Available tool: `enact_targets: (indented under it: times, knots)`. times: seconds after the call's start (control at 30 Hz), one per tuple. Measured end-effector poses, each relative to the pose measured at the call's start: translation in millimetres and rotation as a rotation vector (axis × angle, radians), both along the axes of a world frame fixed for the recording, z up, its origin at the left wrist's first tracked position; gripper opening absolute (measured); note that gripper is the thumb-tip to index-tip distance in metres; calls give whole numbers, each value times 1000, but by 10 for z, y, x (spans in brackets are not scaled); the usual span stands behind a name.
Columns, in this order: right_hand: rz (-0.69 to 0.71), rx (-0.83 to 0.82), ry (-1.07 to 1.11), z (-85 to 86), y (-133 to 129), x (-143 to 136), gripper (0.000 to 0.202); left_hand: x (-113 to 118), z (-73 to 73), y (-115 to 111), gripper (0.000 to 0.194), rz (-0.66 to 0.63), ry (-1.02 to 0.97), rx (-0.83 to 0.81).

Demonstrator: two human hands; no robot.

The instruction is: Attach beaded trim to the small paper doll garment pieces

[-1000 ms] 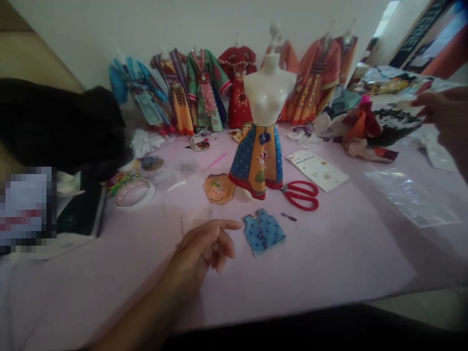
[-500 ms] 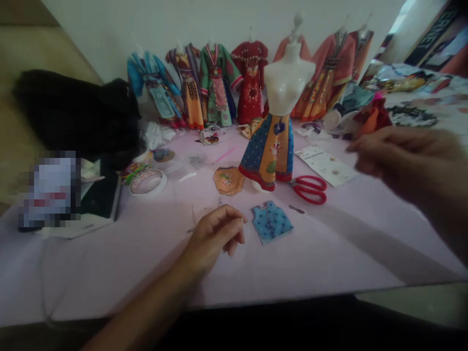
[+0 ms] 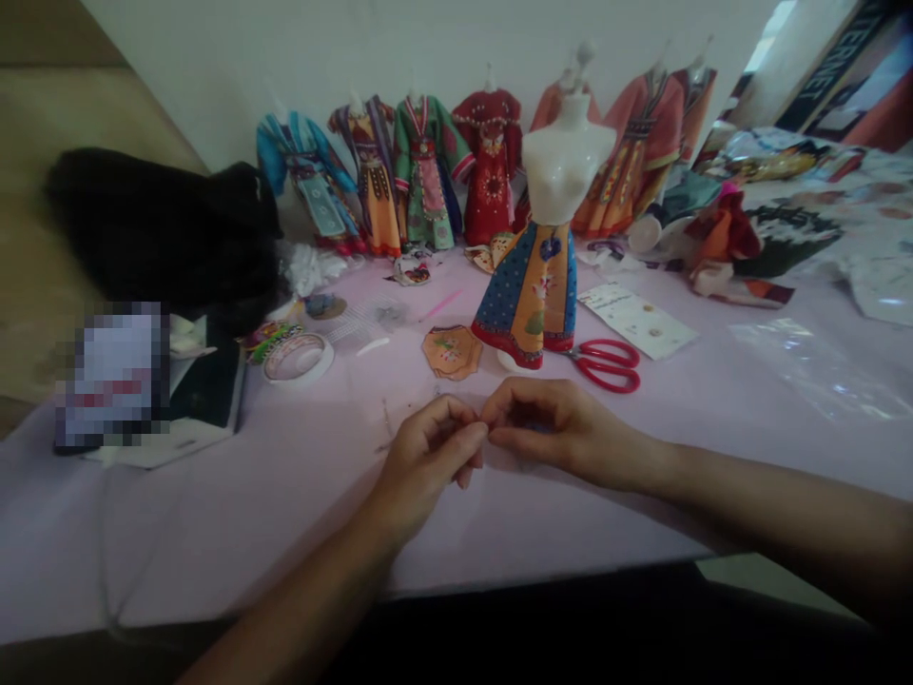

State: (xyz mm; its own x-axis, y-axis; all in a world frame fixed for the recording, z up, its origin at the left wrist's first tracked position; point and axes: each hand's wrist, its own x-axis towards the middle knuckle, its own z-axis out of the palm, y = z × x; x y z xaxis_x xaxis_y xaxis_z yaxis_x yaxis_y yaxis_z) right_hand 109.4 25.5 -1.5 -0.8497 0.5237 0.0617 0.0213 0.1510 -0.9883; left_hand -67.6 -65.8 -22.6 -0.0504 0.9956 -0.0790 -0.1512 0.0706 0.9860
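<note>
Near the table's front middle, my left hand (image 3: 435, 452) is closed, thumb and forefinger pinched together. My right hand (image 3: 546, 428) is pinched too, its fingertips meeting those of the left. Whatever lies between them is too small to make out. Behind my hands stands a white mannequin (image 3: 567, 162) wearing a blue and orange skirt (image 3: 538, 295) with a red hem. An orange embroidered piece (image 3: 452, 352) lies left of the skirt, and red-handled scissors (image 3: 610, 366) lie to its right. The blue cloth piece is mostly hidden behind my right hand.
Several small dressed figures, one in red (image 3: 491, 166), line the wall. A tape roll (image 3: 298, 358), a dark book (image 3: 221, 385) and a black bag (image 3: 164, 228) are at the left. A white card (image 3: 642, 319) and clear plastic (image 3: 820, 366) lie at the right.
My right hand has come in from the right and down to meet my left hand, now covering most of the blue cloth piece. The view has shifted slightly.
</note>
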Motion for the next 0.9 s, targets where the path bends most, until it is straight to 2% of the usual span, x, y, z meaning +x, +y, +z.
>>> enact_targets:
  times: [0.53, 0.73, 0.9]
  knots:
    - [-3, -63, 100, -82, 7, -3, 23, -7, 18, -3, 28, -80, -46, -47]
    - [-16, -276, 83, -119, 38, -9, 29, 27, 75, -7, 27, -27, -51, -101]
    - [-69, -379, 62, -119, 50, -26, 32, 28, 80, -3, 22, -12, -7, -107]
